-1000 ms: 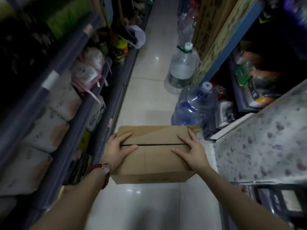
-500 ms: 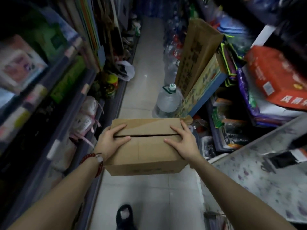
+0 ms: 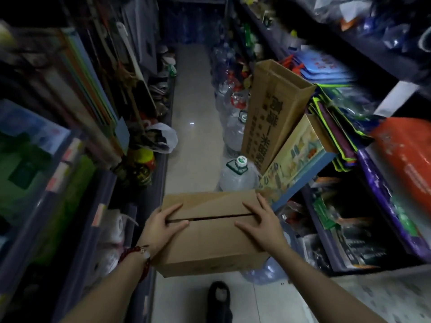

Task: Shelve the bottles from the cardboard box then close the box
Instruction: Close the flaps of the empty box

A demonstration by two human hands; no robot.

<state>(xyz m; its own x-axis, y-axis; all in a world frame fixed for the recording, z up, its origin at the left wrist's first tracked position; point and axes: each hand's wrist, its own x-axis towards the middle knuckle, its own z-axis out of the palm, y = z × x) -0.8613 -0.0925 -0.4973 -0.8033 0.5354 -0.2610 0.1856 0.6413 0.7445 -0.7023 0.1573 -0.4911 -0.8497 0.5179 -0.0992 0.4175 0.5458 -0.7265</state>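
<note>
A brown cardboard box (image 3: 210, 243) is held at waist height over the aisle floor, its two top flaps folded down with a narrow dark slit between them. My left hand (image 3: 163, 227) grips the box's left side, fingers spread over the flap seam; a red bead bracelet circles that wrist. On the right side my right hand (image 3: 262, 223) presses flat on the top flaps. What is inside the box is hidden.
Stocked shelves (image 3: 98, 220) line a narrow tiled aisle (image 3: 193, 136) on both sides. Large water jugs (image 3: 238, 176) stand along the right, beside a tall open carton (image 3: 270, 108). A white plastic bag (image 3: 163, 138) juts from the left shelf. A dark shoe (image 3: 218, 297) shows below the box.
The view has tilted up along the aisle and moved forward with the box. Both hands keep the same hold on the shut box.
</note>
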